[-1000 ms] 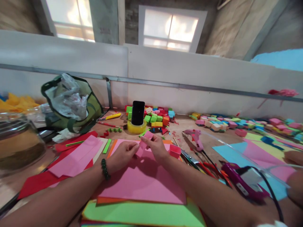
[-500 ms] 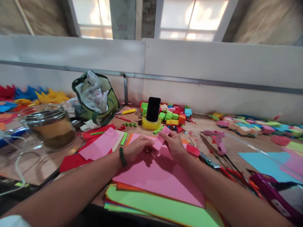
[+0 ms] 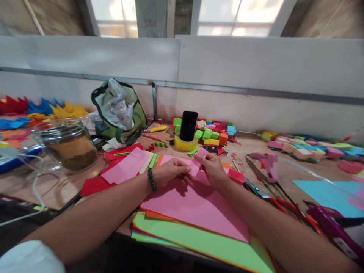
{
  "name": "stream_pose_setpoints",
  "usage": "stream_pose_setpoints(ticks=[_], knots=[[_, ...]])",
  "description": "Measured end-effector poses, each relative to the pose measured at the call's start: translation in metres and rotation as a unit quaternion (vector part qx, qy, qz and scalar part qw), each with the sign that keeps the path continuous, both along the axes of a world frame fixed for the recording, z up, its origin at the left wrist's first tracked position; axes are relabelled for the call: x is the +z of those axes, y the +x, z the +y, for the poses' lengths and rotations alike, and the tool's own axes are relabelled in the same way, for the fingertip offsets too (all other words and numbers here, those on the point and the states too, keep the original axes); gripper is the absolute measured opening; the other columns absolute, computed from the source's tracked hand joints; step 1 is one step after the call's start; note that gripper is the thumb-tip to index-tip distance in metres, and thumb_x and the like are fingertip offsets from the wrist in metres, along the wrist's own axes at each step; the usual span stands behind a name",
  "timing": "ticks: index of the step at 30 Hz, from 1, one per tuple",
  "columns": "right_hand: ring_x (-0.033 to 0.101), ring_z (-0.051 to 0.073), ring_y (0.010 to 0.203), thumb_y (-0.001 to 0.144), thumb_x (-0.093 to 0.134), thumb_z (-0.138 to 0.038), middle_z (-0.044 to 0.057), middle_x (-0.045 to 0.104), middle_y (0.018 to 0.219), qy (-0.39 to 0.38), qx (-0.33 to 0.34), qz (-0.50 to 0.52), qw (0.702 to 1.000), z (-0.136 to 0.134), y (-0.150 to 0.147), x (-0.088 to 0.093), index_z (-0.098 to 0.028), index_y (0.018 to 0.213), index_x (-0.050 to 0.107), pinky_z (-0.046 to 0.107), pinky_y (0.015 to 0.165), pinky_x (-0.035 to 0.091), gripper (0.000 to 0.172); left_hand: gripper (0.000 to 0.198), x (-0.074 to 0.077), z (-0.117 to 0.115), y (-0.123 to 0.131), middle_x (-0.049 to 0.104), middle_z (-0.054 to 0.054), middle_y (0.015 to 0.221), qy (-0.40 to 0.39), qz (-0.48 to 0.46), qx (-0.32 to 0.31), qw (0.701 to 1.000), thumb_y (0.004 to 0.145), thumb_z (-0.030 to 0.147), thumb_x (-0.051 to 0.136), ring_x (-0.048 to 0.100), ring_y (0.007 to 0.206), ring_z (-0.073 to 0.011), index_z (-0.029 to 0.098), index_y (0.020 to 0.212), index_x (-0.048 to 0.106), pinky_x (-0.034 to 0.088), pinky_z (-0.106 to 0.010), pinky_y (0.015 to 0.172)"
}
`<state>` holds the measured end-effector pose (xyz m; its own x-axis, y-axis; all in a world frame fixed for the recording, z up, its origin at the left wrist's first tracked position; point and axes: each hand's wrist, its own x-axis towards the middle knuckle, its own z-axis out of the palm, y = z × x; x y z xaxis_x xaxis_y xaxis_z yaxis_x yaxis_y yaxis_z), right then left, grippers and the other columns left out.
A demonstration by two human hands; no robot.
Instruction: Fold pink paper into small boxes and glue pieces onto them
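Both hands meet over a stack of foam sheets with a big pink sheet [image 3: 196, 208] on top. My left hand [image 3: 170, 172] and my right hand [image 3: 212, 168] each pinch one small pink paper strip [image 3: 197, 162], folded and held just above the sheet. A dark bead bracelet [image 3: 152, 179] circles my left wrist. A small pink open box [image 3: 236, 176] lies right of my right hand.
A black phone [image 3: 188, 126] stands in a yellow tape roll [image 3: 186, 144] before a pile of coloured cubes [image 3: 213, 133]. A glass jar [image 3: 66, 144] and green bag [image 3: 118, 110] stand left. Pink glue gun [image 3: 267, 165], scissors and cables lie right.
The camera view has swung left and slightly down, bringing the jar and star shapes into sight. Both hands keep hold of the pink strip, now closer together over the sheet.
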<state>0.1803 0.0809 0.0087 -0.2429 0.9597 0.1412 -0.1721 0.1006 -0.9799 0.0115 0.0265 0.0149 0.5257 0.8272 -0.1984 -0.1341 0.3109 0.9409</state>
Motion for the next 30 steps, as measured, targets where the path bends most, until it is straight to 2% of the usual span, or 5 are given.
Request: stream_pose_setpoints(ticks=[5,10,16,22,30], knots=[[0.048,0.009,0.043,0.060,0.081,-0.041,-0.002,0.059,0.051,0.015,0.022,-0.005,1.000,-0.007,-0.001,0.005,-0.015,0.061,0.063,0.024,0.044,0.040,0.031,0.043,0.008,-0.005,0.004,0.071,-0.014,0.073,-0.020,0.024,-0.003,1.000,0.071,0.049,0.070,0.065,0.057,-0.0166,0.007,0.081,0.066,0.048,-0.025,0.051],[0.046,0.009,0.041,0.069,0.075,-0.039,-0.002,0.057,0.047,0.080,0.068,-0.038,0.994,-0.017,0.000,0.014,-0.016,0.056,0.062,0.023,0.040,0.037,0.029,0.039,0.005,-0.008,0.014,0.070,-0.012,0.086,0.078,0.002,0.025,0.997,0.074,0.047,0.068,0.064,0.072,-0.0142,0.010,0.085,0.067,0.048,-0.023,0.063],[0.051,0.012,0.047,0.069,0.076,-0.039,-0.001,0.059,0.054,0.135,0.037,-0.050,0.989,-0.022,-0.001,0.021,-0.019,0.059,0.063,0.026,0.045,0.043,0.025,0.036,0.004,-0.007,0.019,0.064,-0.006,0.071,0.215,0.117,0.111,0.963,0.084,0.044,0.053,0.057,0.058,-0.0107,0.012,0.073,0.060,0.046,-0.023,0.057],[0.050,0.012,0.050,0.070,0.075,-0.037,-0.002,0.056,0.057,0.170,0.012,-0.042,0.984,-0.026,-0.003,0.025,-0.020,0.065,0.061,0.025,0.047,0.043,0.022,0.025,0.008,-0.009,0.016,0.061,-0.004,0.068,0.288,0.172,0.136,0.932,0.086,0.029,0.045,0.055,0.058,-0.0104,0.014,0.068,0.052,0.046,-0.023,0.057],[0.056,0.014,0.060,0.084,0.054,-0.052,0.002,0.061,0.064,0.153,0.007,-0.004,0.988,-0.027,0.004,0.028,-0.018,0.077,0.064,0.027,0.058,0.047,0.037,0.023,0.008,-0.003,0.010,0.063,-0.004,0.073,0.311,0.196,0.148,0.918,0.085,0.022,0.040,0.058,0.066,-0.0120,0.013,0.087,0.061,0.047,-0.022,0.060]])
